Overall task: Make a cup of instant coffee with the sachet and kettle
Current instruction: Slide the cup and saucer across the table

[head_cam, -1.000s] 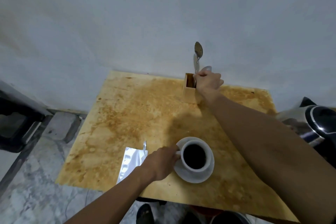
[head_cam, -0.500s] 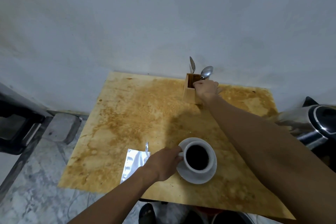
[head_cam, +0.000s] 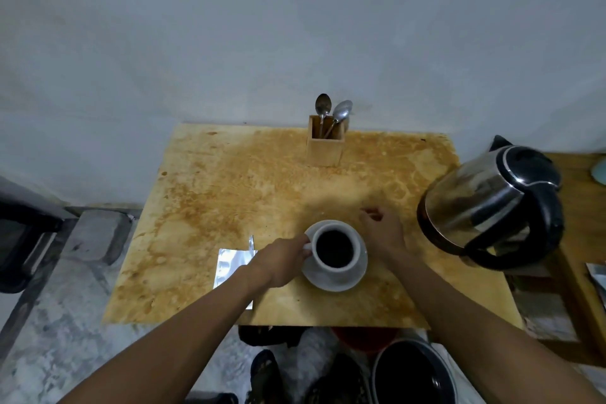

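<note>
A white cup (head_cam: 334,249) full of dark coffee stands on a white saucer (head_cam: 334,282) near the front of the stained wooden table (head_cam: 229,193). My left hand (head_cam: 282,259) grips the cup's handle from the left. My right hand (head_cam: 382,233) hovers just right of the saucer, fingers loosely curled, holding nothing. A silver sachet (head_cam: 229,264) lies flat to the left, partly under my left forearm. The steel kettle (head_cam: 492,203) with black handle and lid stands at the table's right edge. Two spoons (head_cam: 331,115) stand in a wooden holder (head_cam: 325,147) at the back.
A grey wall runs behind the table. A second wooden surface (head_cam: 583,239) lies right of the kettle. A dark round bin (head_cam: 413,374) and sandalled feet (head_cam: 269,374) are below the front edge. Dark furniture (head_cam: 19,239) stands on the left over a marble floor.
My right hand let go of the spoon in the wooden holder and drew back to beside the saucer. The left hand stayed on the cup handle. The camera tilted, bringing the kettle into fuller view.
</note>
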